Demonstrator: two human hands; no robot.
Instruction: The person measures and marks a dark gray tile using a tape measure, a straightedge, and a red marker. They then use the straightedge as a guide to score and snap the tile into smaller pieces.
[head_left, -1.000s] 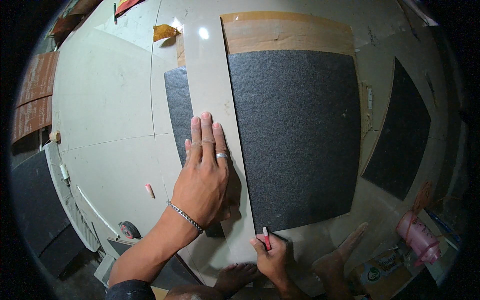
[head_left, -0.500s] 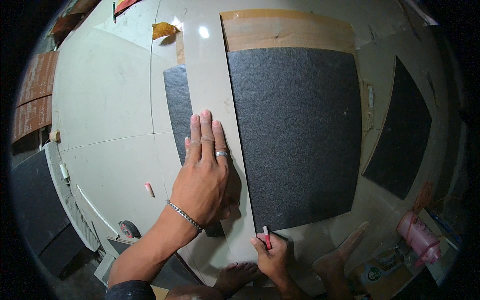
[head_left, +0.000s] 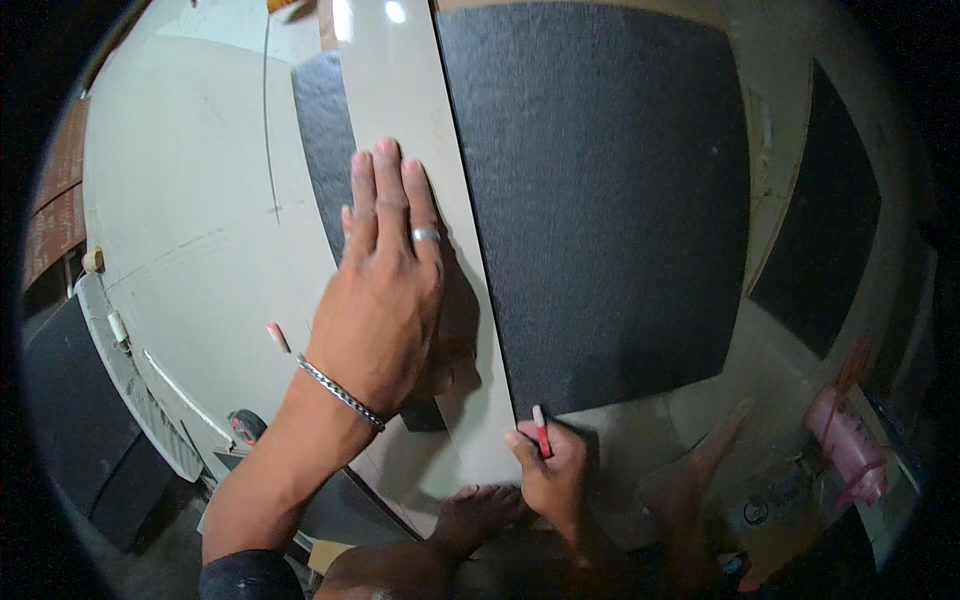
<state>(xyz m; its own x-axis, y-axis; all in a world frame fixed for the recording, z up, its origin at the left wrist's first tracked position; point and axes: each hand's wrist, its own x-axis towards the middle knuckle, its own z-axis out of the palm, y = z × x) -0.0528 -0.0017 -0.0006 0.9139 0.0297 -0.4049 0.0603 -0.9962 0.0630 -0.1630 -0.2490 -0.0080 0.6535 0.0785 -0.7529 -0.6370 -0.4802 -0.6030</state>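
Observation:
My left hand (head_left: pixel 375 270) lies with fingers stretched out on a long beige glossy strip (head_left: pixel 405 80). The strip lies across a dark grey textured sheet (head_left: pixel 595 200), with a narrower dark piece (head_left: pixel 320 130) showing on its left. My right hand (head_left: pixel 550 465), at the strip's lower right edge by the sheet's bottom corner, grips a small red and white tool (head_left: pixel 542 430), its white end upward. A small pale pink stick (head_left: pixel 278 335) lies left of my left hand.
A curved dark piece (head_left: pixel 820 210) lies at the right. At lower right are a pink cylindrical object (head_left: pixel 840 445) and cardboard. Brown boards (head_left: pixel 60 220), dark sheets (head_left: pixel 60 390) and a small round object (head_left: pixel 247 425) are at the left. My bare feet (head_left: pixel 475 510) are below.
The view has shifted, so the sheets and both hands appear higher in the frame. My hands stay in about the same places on and beside the strip.

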